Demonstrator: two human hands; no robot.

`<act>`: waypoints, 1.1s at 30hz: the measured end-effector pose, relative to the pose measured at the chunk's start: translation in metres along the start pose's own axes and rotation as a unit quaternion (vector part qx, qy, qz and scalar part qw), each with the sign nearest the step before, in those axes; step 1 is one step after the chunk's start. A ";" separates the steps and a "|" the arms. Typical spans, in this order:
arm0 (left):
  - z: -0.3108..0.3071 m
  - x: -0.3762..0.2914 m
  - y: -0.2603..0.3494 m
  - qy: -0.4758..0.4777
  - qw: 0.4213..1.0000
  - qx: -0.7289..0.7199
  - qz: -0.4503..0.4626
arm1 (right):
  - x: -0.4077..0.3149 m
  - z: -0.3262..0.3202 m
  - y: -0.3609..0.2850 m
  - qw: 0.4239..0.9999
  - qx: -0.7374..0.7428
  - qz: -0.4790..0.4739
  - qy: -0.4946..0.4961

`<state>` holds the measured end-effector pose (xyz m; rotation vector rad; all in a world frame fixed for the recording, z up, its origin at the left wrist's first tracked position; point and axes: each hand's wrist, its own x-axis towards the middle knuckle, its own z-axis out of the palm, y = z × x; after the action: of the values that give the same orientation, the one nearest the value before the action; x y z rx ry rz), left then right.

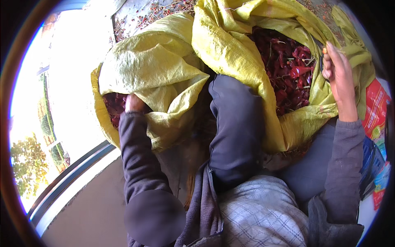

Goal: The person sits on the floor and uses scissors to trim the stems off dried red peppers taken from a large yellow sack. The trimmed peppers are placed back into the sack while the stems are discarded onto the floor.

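My left hand (134, 103) reaches into the mouth of the left yellow woven sack (148, 68), among dark red dried chili peppers (113, 106). Its fingers are hidden, so what they hold cannot be seen. At the far right, my right hand (337, 69) is raised by the rim of a second yellow woven sack (230, 52). Its fingers are curled around a small dark-handled tool (322, 65), mostly covered by the hand; its kind is unclear. Red dried chili peppers (288, 71) with pale stems fill the right sack's wide, rolled-down opening.
My knee (236, 102) rises between the two sacks. Chili scraps (163, 10) litter the floor at the back. A window frame (74, 173) and bright glass run along the left. Red printed packaging (375, 108) and a blue item (370, 157) lie at right.
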<state>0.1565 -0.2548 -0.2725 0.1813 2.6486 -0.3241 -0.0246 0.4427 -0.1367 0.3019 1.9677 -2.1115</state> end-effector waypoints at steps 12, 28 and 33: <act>-0.069 -0.091 0.092 0.126 0.907 -0.326 -0.236 | -0.016 -0.024 -0.011 0.998 0.006 -0.053 -0.021; -0.169 0.092 0.036 0.247 0.833 -0.444 -0.221 | -0.027 -0.050 -0.020 0.998 0.033 -0.031 0.047; -0.167 0.017 0.097 0.335 0.859 -0.206 -0.328 | -0.032 -0.044 -0.024 0.999 -0.030 -0.034 -0.009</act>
<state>0.0874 -0.1173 -0.1550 -0.9319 3.3089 0.1508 -0.0026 0.4890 -0.1071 0.2073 2.0558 -2.0828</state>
